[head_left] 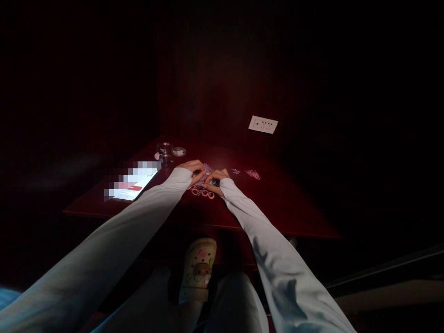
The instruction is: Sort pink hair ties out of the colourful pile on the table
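A pile of small pink and lilac elastic hair ties (pixel 208 169) lies on the dark red table. My left hand (pixel 193 167) is bent over the left side of this pile, its fingers curled in and pressed together. Just to the right, my right hand (pixel 218 176) also has its fingers closed in a pinch among the bands; what either set of fingertips holds is too small and dark to make out. Several pink ring-shaped hair ties (pixel 204 193) sit in a row on the near side of my hands.
Farther right are a small lilac cluster (pixel 236 171) and a pink heap of bands (pixel 253 175). A clear jar (pixel 164 149) and a round lid (pixel 179 151) stand back left. A lit phone (pixel 138 182) lies left. A socket plate (pixel 263 124) is on the wall.
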